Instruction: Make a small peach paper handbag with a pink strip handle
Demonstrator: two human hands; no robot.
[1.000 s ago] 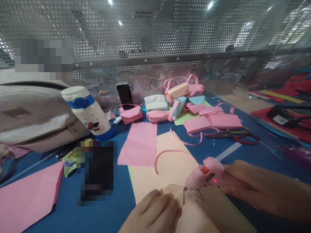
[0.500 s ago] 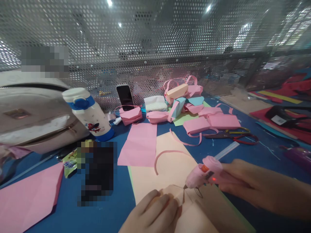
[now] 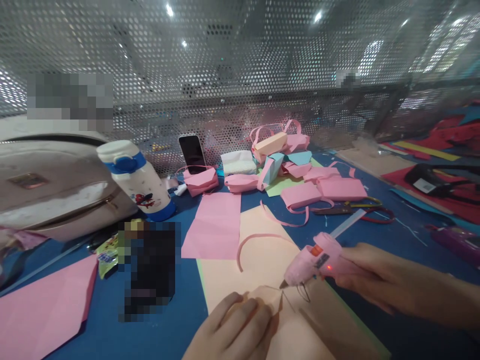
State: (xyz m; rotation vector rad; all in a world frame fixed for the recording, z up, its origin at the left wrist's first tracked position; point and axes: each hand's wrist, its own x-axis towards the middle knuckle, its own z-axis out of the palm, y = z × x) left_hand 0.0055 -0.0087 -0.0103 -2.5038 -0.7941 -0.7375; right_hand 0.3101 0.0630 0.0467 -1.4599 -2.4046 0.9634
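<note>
A pink hot glue gun with a red light and a clear glue stick out of its back is gripped in my right hand. Its dark nozzle points down-left and is at the corner of a folded peach paper piece; whether it touches cannot be told. Bent fingers of my left hand press on that folded piece, partly hiding it. Below lies a large peach sheet with a curled pink paper strip on it.
Several small pink paper bags stand at the back. Pliers lie to the right, a purple tool farther right. On the left are a white bottle, a bag and pink paper. A phone leans on perforated metal.
The glue gun's nozzle has shifted slightly up and left along the folded paper's corner. My left hand stays on the folded piece. The view has turned a little.
</note>
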